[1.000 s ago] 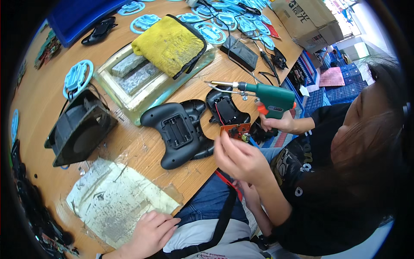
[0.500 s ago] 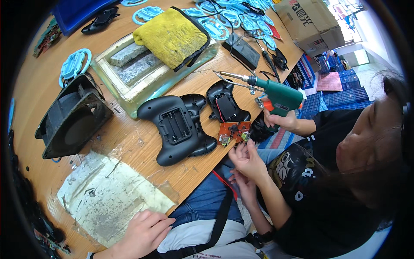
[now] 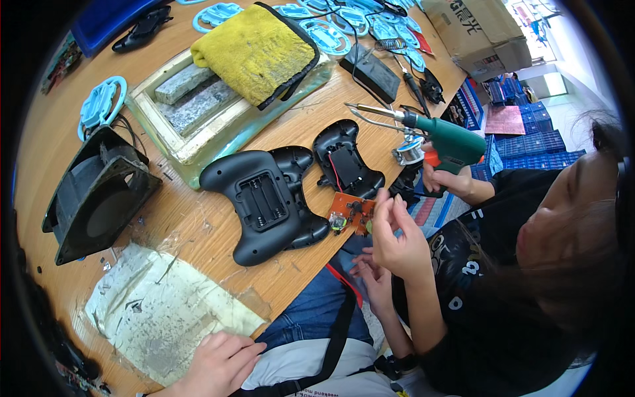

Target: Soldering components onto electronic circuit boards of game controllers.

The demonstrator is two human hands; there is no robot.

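Left hand (image 3: 218, 360) loosely curled, empty, at table (image 3: 192, 221) near edge, touching grey foil sheet (image 3: 159, 317): likely thin, light, tearable; lift by corner.

We saw a worn, scuffed wooden tabletop (image 3: 198, 225). The big black controller shell (image 3: 268, 202) was matt plastic, and the smaller black shell half (image 3: 347, 159) glossier plastic. The orange circuit board (image 3: 350, 213) looked matt. The green soldering gun (image 3: 450, 142) had a smooth plastic body and a shiny metal tip. The yellow cloth (image 3: 254, 49) was fuzzy, and the grey sheet (image 3: 165, 311) was scratched and dull.
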